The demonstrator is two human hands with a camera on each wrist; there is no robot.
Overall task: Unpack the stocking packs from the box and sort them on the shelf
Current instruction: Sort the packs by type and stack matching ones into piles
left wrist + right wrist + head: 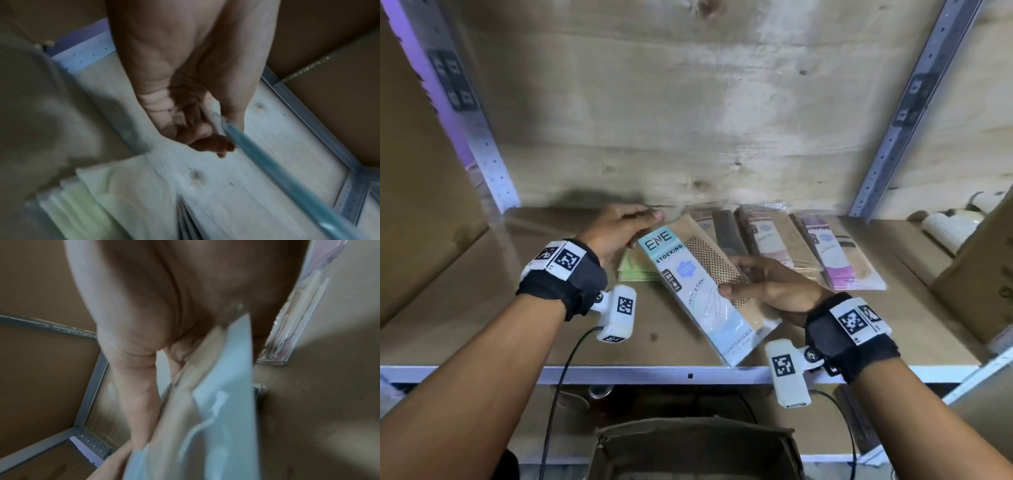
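A stocking pack (688,281) with a light blue "ENE STOCKING" card and beige dotted fabric hangs tilted just above the shelf board (482,308). My left hand (643,222) pinches its far top corner; the left wrist view shows curled fingers (205,134) on the pack's teal edge (287,181). My right hand (736,277) grips the pack's right edge, thumb on top; the pack (224,402) fills the right wrist view. On the shelf lie a green stack (637,270), a dark pack (726,229), a pink pack (770,240) and a purple pack (835,253).
An open brown box (688,445) sits below the shelf's white front edge (654,371). A cardboard box (979,274) and white ribbed rolls (945,226) stand at the right. Perforated metal uprights (493,164) (887,147) frame the bay. A plywood back wall (688,120) closes it.
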